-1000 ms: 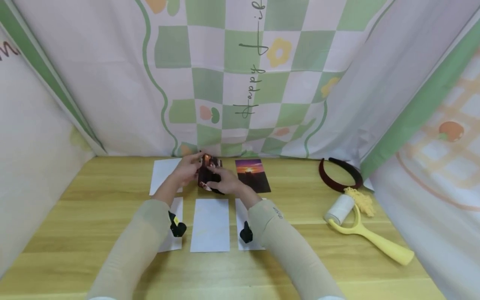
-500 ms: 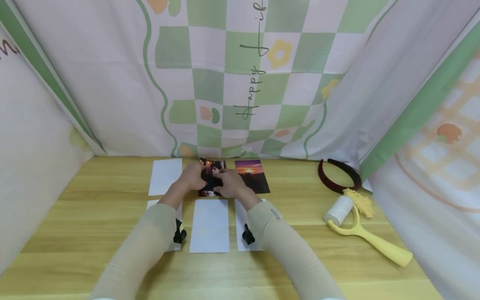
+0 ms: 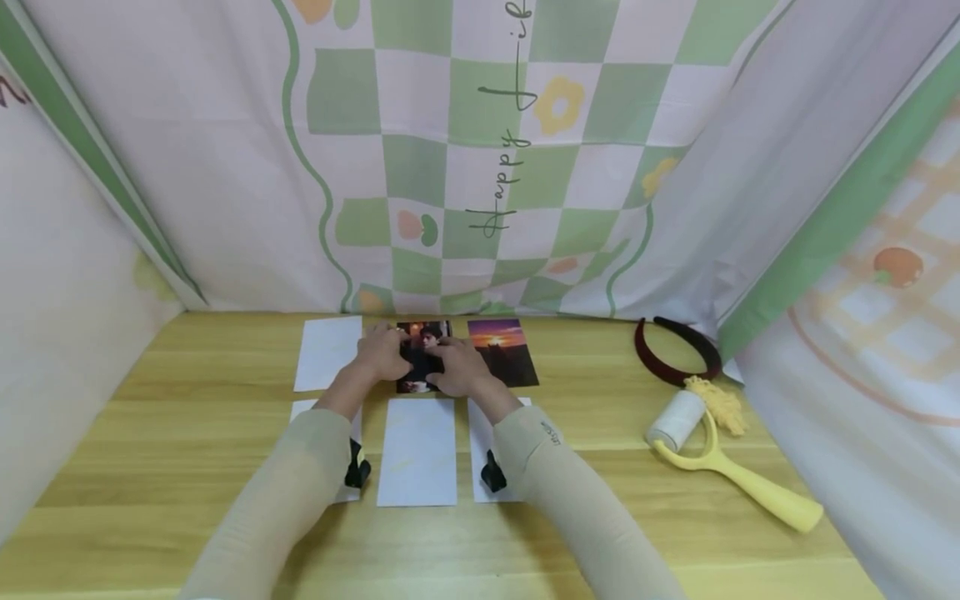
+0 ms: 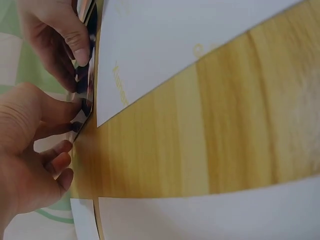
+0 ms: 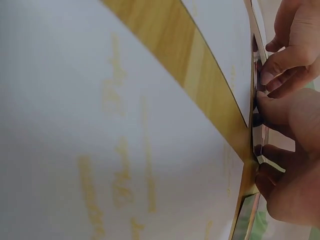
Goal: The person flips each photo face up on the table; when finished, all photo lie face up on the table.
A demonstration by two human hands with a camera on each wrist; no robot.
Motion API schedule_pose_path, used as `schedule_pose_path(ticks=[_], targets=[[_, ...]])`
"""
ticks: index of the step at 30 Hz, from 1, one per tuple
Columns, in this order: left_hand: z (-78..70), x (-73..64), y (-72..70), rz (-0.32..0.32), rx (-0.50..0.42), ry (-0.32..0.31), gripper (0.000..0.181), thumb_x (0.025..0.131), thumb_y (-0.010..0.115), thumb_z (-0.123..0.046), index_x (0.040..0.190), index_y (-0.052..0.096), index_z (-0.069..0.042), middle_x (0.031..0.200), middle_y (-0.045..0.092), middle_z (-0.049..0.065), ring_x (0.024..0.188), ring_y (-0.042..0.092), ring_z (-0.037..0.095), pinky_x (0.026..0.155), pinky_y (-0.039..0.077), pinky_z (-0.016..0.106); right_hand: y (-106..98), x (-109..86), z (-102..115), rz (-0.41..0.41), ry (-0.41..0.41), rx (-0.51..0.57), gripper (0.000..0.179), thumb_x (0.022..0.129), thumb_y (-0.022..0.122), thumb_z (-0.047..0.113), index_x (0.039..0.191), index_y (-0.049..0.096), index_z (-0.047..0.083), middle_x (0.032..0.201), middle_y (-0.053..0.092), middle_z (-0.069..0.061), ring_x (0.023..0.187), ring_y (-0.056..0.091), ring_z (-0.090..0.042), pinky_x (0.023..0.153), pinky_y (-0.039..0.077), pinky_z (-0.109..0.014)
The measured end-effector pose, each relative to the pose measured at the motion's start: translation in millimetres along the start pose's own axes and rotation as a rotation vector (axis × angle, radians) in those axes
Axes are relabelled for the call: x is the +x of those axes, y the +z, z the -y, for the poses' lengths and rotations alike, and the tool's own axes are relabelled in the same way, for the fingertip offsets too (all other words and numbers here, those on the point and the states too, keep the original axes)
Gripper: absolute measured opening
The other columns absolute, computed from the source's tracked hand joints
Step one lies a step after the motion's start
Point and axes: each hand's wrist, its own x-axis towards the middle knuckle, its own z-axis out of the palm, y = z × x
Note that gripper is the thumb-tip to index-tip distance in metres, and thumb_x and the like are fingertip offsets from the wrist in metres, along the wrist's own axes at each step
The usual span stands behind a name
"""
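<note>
A photo print [image 3: 420,363] of a dark-haired person in black lies face up on the wooden table, in the middle of the back row. My left hand [image 3: 383,353] rests at its left side, thumb and forefinger touching the print. From the other side my right hand [image 3: 459,367] reaches over, thumb and fingertips on its right part. In the left wrist view, the left hand [image 4: 35,150] has its other fingers bent loosely beside the photo's edge. The right wrist view has the right hand [image 5: 295,155] with fingertips down along the print [image 5: 257,120].
A sunset photo [image 3: 501,354] lies right of the print, a white card [image 3: 327,354] left of it. Several white cards, one in the middle [image 3: 417,452], form the front row. At right are a headband [image 3: 675,367], a white cylinder [image 3: 677,419] and a yellow Y-shaped handle [image 3: 757,483].
The photo print was held tilted above the table a second ago, then came down flat between the white card and the sunset photo. Over the last half second the hands barely moved.
</note>
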Motion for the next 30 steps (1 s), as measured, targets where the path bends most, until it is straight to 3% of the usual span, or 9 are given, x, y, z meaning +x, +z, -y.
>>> schedule_pose_path(ticks=[7, 13, 16, 18, 20, 22, 24, 26, 30], targets=[[1.2, 3.8, -1.2, 0.025, 0.044, 0.001, 0.065, 0.084, 0.063, -0.014, 0.146, 0.056, 0.001, 0.148, 0.049, 0.029, 0.136, 0.041, 0.046, 0.115, 0.041, 0.063, -1, 0.4, 3, -0.004, -0.001, -0.002, 0.054, 0.102, 0.064, 0.030, 0.153, 0.052, 0.019, 0.168, 0.039, -0.013, 0.158, 0.033, -0.035, 0.130, 0.031, -0.052], [-1.0, 0.7, -3.8, 0.035, 0.060, 0.013, 0.061, 0.092, 0.063, -0.019, 0.149, 0.052, 0.001, 0.150, 0.048, 0.029, 0.139, 0.040, 0.047, 0.115, 0.038, 0.065, -4, 1.4, 5, -0.009, 0.030, 0.062, 0.052, 0.099, 0.067, 0.021, 0.150, 0.056, 0.016, 0.164, 0.045, -0.013, 0.154, 0.039, -0.036, 0.127, 0.037, -0.052], [2.0, -2.5, -8.6, 0.032, 0.048, 0.012, 0.062, 0.098, 0.062, -0.026, 0.152, 0.047, 0.001, 0.154, 0.045, 0.030, 0.146, 0.036, 0.049, 0.119, 0.035, 0.067, -5, 3.3, 7, -0.067, 0.073, 0.157, 0.056, 0.094, 0.064, 0.007, 0.148, 0.058, 0.013, 0.150, 0.059, -0.016, 0.124, 0.062, -0.030, 0.099, 0.057, -0.041], [7.7, -4.4, -14.7, 0.033, 0.033, 0.004, 0.064, 0.100, 0.061, -0.028, 0.154, 0.043, 0.001, 0.159, 0.040, 0.031, 0.150, 0.032, 0.050, 0.122, 0.031, 0.069, -5, 5.9, 11, -0.142, 0.099, 0.242, 0.054, 0.093, 0.060, 0.003, 0.146, 0.059, 0.010, 0.135, 0.068, -0.019, 0.094, 0.062, -0.026, 0.075, 0.054, -0.032], [14.8, -6.4, -23.8, 0.037, 0.019, -0.001, 0.065, 0.100, 0.061, -0.028, 0.155, 0.040, 0.001, 0.162, 0.036, 0.030, 0.153, 0.026, 0.051, 0.123, 0.028, 0.072, -6, 7.7, 16, -0.233, 0.111, 0.325, 0.051, 0.092, 0.058, 0.000, 0.142, 0.063, 0.008, 0.127, 0.073, -0.019, 0.083, 0.059, -0.024, 0.066, 0.047, -0.030], [24.1, -9.3, -34.0, 0.039, 0.012, -0.006, 0.066, 0.100, 0.060, -0.027, 0.155, 0.038, 0.002, 0.164, 0.033, 0.029, 0.154, 0.024, 0.052, 0.123, 0.025, 0.074, -7, 9.8, 22, -0.292, 0.099, 0.411, 0.049, 0.091, 0.055, -0.003, 0.138, 0.064, 0.005, 0.125, 0.073, -0.022, 0.083, 0.062, -0.030, 0.070, 0.051, -0.034], [35.3, -12.5, -44.1, 0.037, 0.019, -0.015, 0.064, 0.100, 0.059, -0.023, 0.155, 0.039, 0.002, 0.164, 0.033, 0.030, 0.154, 0.024, 0.052, 0.123, 0.024, 0.075, -9, 11.6, 32, -0.316, 0.096, 0.496, 0.051, 0.088, 0.055, -0.004, 0.138, 0.063, 0.002, 0.137, 0.069, -0.018, 0.103, 0.068, -0.033, 0.086, 0.057, -0.037], [48.2, -17.3, -54.5, 0.026, 0.047, -0.012, 0.063, 0.098, 0.059, -0.019, 0.154, 0.040, 0.004, 0.163, 0.033, 0.032, 0.153, 0.027, 0.053, 0.121, 0.026, 0.076, -10, 14.3, 42, -0.287, 0.095, 0.626, 0.054, 0.087, 0.053, -0.007, 0.141, 0.059, -0.001, 0.142, 0.065, -0.021, 0.121, 0.066, -0.037, 0.103, 0.057, -0.045], [78.9, -27.6, -69.3, 0.009, 0.084, -0.018, 0.062, 0.094, 0.058, -0.012, 0.151, 0.043, 0.006, 0.161, 0.035, 0.034, 0.148, 0.034, 0.055, 0.116, 0.032, 0.078, -9, 19.8, 61, -0.161, 0.126, 0.885, 0.053, 0.098, 0.053, 0.000, 0.150, 0.049, 0.001, 0.153, 0.053, -0.020, 0.141, 0.053, -0.036, 0.119, 0.047, -0.047]])
